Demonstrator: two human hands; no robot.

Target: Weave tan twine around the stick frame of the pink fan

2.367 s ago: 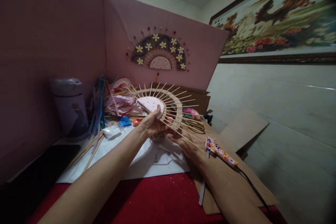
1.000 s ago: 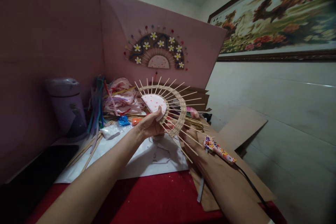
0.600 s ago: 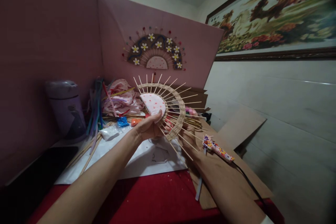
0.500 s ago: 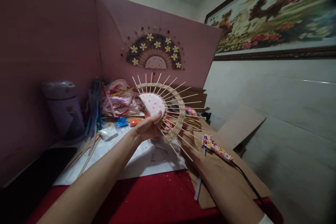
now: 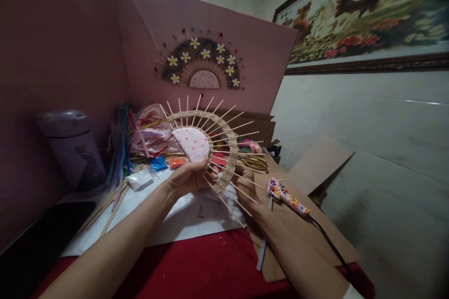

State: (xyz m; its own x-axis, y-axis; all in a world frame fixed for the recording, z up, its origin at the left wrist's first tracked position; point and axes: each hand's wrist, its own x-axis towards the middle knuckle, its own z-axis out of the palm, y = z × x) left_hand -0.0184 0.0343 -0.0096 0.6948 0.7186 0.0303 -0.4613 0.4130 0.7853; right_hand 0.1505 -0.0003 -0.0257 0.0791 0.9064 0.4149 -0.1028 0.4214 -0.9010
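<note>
A half-round woven fan frame (image 5: pixel 229 142) with thin sticks fanning outward is held up over the table. Its centre is a pink dotted half-disc (image 5: pixel 192 144). My left hand (image 5: pixel 189 177) grips the frame's lower end, thumb on the edge of the half-disc. Behind the lower sticks, my right hand (image 5: pixel 245 187) is at the woven band's right side, its fingers bent and partly hidden by the sticks. A finished-looking fan with white flowers (image 5: pixel 205 53) hangs on the pink board behind.
A patterned glue gun (image 5: pixel 289 200) lies on cardboard (image 5: pixel 308 233) at the right. Blue (image 5: pixel 158 163) and orange packets (image 5: pixel 177 163), ribbons and sticks lie at the back left, beside a purple bottle (image 5: pixel 75 149). White paper (image 5: pixel 157 229) covers part of the red cloth (image 5: pixel 196 266).
The held fan frame and both hands have shifted left, and the frame is turned slightly. The whole view has shifted a little too.
</note>
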